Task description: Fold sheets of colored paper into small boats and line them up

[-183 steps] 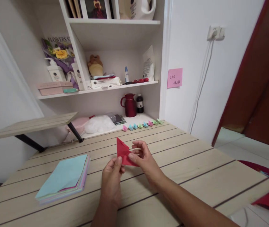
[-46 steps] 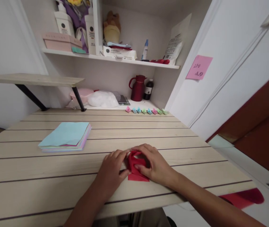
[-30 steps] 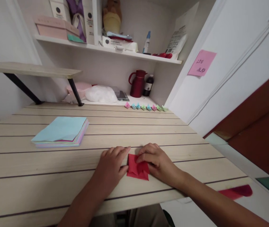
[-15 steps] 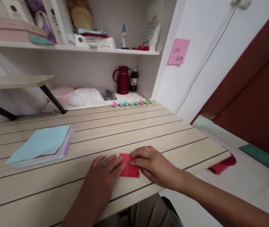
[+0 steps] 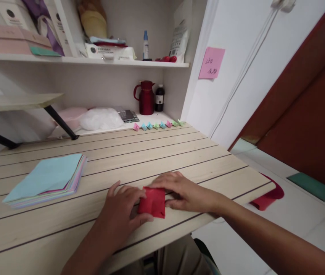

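A small folded square of red paper (image 5: 153, 203) lies on the table between my hands, with crease lines and a dark spot near its lower right corner. My left hand (image 5: 124, 212) holds its left side, fingers at the upper left edge and thumb at the lower edge. From the other side, my right hand (image 5: 178, 191) has its fingers on the top edge and its thumb by the right edge. The fingertips of the right hand are partly hidden behind the paper.
A stack of coloured paper sheets (image 5: 50, 175) lies at the left. Several small folded paper pieces (image 5: 156, 125) line the table's back edge. Behind them stand a red jug (image 5: 146, 98) and a dark bottle (image 5: 159, 98). A black-legged riser (image 5: 61, 122) is at the back left.
My left thumb has moved off the paper's face down to its lower edge. My right thumb has slid from the face to the right edge, so more of the red paper shows.
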A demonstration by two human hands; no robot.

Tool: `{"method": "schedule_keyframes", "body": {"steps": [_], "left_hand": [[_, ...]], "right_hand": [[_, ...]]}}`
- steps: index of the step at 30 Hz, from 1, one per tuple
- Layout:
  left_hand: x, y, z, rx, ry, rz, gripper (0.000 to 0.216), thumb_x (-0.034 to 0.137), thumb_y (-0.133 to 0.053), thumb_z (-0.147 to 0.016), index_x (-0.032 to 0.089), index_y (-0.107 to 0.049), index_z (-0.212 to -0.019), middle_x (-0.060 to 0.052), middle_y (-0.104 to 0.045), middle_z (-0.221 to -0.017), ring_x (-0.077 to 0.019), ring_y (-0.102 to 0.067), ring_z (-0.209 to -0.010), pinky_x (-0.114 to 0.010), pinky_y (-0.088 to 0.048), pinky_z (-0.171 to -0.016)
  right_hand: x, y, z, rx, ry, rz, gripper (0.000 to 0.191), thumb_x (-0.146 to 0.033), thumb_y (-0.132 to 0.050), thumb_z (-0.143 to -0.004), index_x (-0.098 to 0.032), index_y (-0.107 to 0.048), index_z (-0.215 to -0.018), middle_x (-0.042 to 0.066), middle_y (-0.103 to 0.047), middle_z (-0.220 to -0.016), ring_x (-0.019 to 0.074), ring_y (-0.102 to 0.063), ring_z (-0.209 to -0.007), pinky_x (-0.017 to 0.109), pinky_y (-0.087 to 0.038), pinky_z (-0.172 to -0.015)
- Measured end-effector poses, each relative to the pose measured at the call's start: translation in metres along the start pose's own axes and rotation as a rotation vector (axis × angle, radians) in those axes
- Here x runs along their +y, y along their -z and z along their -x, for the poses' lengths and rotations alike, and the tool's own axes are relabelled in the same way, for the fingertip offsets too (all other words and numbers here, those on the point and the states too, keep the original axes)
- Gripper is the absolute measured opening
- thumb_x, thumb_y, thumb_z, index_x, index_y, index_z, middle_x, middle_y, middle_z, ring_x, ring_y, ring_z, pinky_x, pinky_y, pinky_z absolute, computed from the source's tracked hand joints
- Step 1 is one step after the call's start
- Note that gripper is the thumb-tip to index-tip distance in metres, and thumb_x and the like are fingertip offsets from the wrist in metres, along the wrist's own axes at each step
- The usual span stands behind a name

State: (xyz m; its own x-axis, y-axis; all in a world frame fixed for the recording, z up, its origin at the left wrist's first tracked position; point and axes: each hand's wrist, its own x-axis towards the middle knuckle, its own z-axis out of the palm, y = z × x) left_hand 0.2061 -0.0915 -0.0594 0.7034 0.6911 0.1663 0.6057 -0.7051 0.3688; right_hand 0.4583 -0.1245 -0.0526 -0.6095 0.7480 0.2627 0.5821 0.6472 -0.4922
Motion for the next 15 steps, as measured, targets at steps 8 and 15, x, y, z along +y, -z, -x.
{"method": "schedule_keyframes", "body": {"steps": [8, 15], "left_hand": [[0.005, -0.008, -0.007, 0.051, -0.003, 0.078, 0.041, 0.052, -0.078, -0.067, 0.024, -0.06, -0.092, -0.002, -0.063, -0.097, -0.0233, -0.055, -0.095, -0.048, -0.035, -0.097], [0.0, -0.009, -0.002, 0.065, -0.017, 0.122, 0.034, 0.05, -0.071, -0.076, 0.024, -0.059, -0.094, -0.002, -0.063, -0.099, -0.0229, -0.055, -0.095, -0.047, -0.035, -0.096]], "right_hand": [[0.003, -0.011, -0.008, 0.107, -0.085, -0.023, 0.013, -0.023, -0.062, -0.091, -0.025, -0.067, -0.103, 0.002, -0.07, -0.113, 0.0187, -0.059, -0.11, 0.037, -0.036, -0.1], [-0.005, -0.018, -0.015, 0.198, -0.216, -0.009, 0.009, -0.015, -0.061, -0.089, -0.022, -0.063, -0.083, 0.001, -0.072, -0.102, 0.018, -0.062, -0.098, 0.037, -0.04, -0.093]]}}
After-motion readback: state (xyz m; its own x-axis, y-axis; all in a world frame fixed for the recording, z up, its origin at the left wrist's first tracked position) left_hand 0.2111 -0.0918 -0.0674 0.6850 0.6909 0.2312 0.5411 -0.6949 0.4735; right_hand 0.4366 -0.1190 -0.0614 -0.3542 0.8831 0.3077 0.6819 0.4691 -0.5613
